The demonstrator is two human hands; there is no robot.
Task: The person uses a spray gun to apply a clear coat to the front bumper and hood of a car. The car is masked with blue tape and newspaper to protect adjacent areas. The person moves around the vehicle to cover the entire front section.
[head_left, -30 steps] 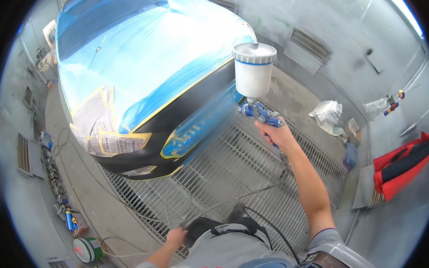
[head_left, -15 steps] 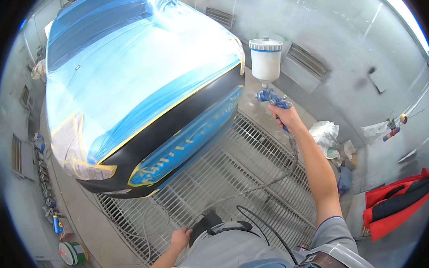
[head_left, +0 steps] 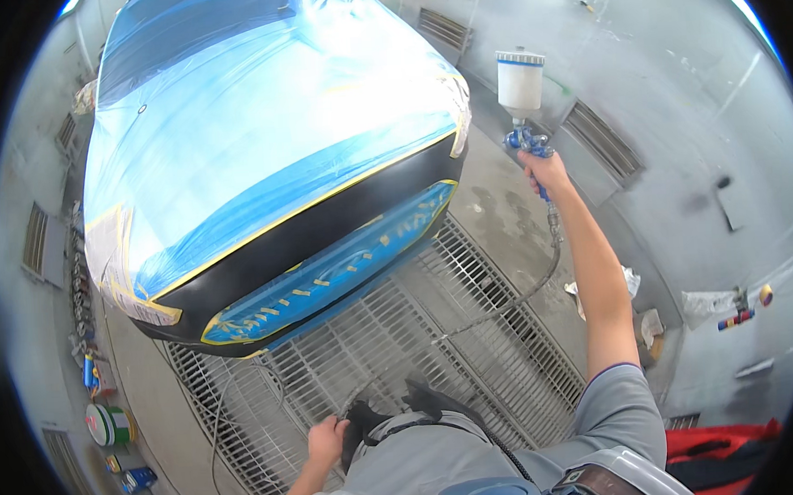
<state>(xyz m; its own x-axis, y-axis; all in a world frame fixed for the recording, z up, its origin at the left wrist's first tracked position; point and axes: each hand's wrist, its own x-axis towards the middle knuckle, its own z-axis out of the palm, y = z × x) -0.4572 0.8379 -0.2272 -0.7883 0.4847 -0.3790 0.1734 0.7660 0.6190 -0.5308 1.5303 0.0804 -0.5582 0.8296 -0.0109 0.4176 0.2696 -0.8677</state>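
My right hand (head_left: 543, 172) is wrapped round the handle of a blue spray gun (head_left: 527, 140), my arm stretched forward. A white paint cup (head_left: 520, 87) with a ridged lid stands upright on top of the gun. From its handle an air hose (head_left: 499, 312) curves down toward my left hand (head_left: 327, 440), whose fingers are closed on it by my leg. Left of the gun, with a gap between, is a dark car bumper (head_left: 326, 231). Blue masking film (head_left: 276, 164) edged with yellow tape covers the bonnet, and more film covers the grille opening (head_left: 327, 282).
Metal floor grating (head_left: 373, 316) lies under the car front and my feet. A paint bucket (head_left: 110, 425) and several cans line the left wall. Wall vents (head_left: 602, 140), crumpled plastic (head_left: 631, 282) and a red garment (head_left: 726, 454) are on the right.
My view has shifted, and the car and right wall sit differently in it. The spray gun has moved slightly farther out and right, still in my right hand. The hose now hangs in a wider curve.
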